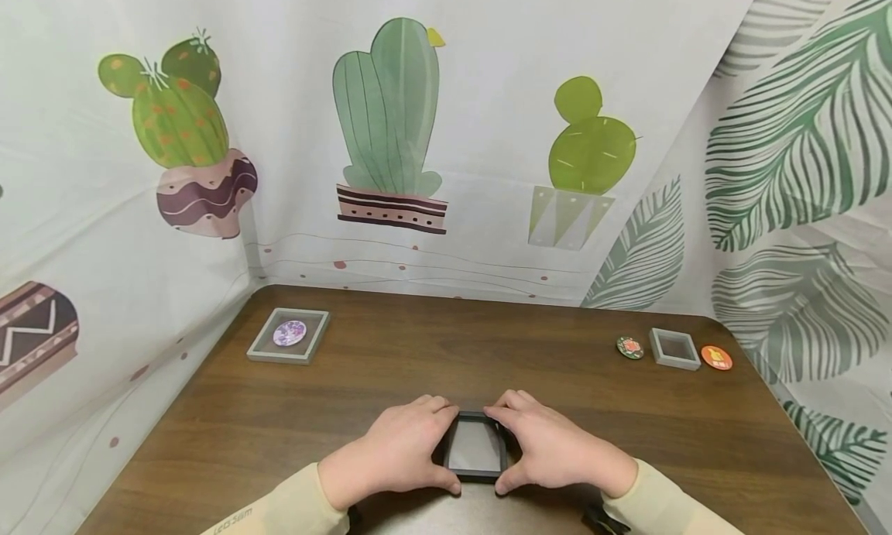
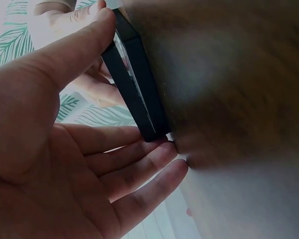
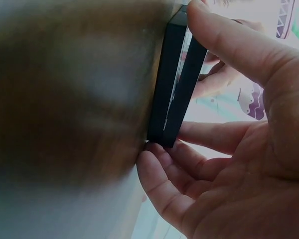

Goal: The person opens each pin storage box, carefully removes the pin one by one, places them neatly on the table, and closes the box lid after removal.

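Note:
A black square display frame (image 1: 477,445) with a see-through middle lies at the near centre of the brown table, between both hands. My left hand (image 1: 406,447) grips its left side, thumb at the near corner and fingers around the far corner. On the opposite side my right hand (image 1: 555,447) holds it the same way. In the left wrist view the frame (image 2: 148,94) shows two black halves, parted by a thin wedge that widens toward the thumb (image 2: 87,42). The right wrist view shows that gap too, with the fingertips (image 3: 152,167) down at the tabletop.
A larger grey frame (image 1: 268,356) with a purple round badge (image 1: 289,333) over its middle lies at the back left. At the back right a small grey frame (image 1: 676,362) sits between a dark floral badge (image 1: 630,348) and an orange badge (image 1: 716,358). Printed cloth (image 1: 488,132) hangs behind.

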Motion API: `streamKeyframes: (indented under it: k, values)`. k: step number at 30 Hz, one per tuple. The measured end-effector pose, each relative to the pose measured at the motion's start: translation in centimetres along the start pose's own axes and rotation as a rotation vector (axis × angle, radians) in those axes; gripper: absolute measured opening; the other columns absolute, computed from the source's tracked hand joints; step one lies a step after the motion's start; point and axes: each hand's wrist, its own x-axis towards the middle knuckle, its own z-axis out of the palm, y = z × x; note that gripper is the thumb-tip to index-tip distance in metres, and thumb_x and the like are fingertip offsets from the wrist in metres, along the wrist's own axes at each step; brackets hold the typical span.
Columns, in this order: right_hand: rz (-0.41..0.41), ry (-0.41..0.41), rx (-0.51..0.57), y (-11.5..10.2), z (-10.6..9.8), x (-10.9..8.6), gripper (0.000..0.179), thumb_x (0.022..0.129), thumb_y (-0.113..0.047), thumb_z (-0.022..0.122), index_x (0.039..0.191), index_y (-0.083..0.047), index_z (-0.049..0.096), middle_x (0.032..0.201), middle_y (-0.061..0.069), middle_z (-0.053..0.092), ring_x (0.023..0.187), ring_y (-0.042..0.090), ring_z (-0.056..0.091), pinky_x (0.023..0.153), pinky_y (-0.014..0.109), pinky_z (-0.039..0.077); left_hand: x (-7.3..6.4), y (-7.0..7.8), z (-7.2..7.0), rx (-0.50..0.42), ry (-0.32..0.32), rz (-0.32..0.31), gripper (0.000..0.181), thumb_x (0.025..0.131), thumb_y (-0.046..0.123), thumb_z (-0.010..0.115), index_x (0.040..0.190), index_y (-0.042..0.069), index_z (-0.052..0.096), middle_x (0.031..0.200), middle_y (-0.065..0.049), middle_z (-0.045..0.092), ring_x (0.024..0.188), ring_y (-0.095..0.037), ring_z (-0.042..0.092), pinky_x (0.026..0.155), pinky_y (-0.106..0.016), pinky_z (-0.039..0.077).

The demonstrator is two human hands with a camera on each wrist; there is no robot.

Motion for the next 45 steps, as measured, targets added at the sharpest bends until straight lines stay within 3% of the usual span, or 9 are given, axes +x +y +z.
streamKeyframes:
  k: [17,26,45]
  values:
    - [-0.011,0.019,0.011,-0.1,0.3,0.2,0.097,0.072,-0.044,0.105,0.149,-0.001,0.064,0.128,-0.006,0.057,0.118,0.012,0.052,0.095,0.033,0.055,0.0,0.5,0.1,-0.004,0.048,-0.020,0.095,0.069,0.066,0.100,0.138,0.006,0.072,0.128,0.000,0.070,0.118,-0.017,0.066,0.082,-0.036,0.062]
    - [-0.016,0.053,-0.045,-0.3,0.9,0.2,0.093,0.070,-0.041,0.103,0.146,-0.001,0.065,0.128,-0.004,0.058,0.118,0.014,0.053,0.096,0.033,0.056,0.0,0.5,0.2,-0.007,0.034,-0.019,0.095,0.070,0.065,0.100,0.138,0.006,0.071,0.127,0.000,0.070,0.117,-0.016,0.065,0.082,-0.036,0.062]
    - [-0.006,0.025,-0.074,-0.4,0.9,0.3,0.092,0.075,-0.042,0.100,0.148,-0.001,0.063,0.133,-0.002,0.058,0.121,0.015,0.053,0.099,0.035,0.056,0.0,-0.9,-0.1,-0.059,0.013,0.037,0.105,0.074,0.078,0.091,0.144,0.003,0.068,0.135,-0.004,0.067,0.122,-0.018,0.063,0.083,-0.037,0.063]
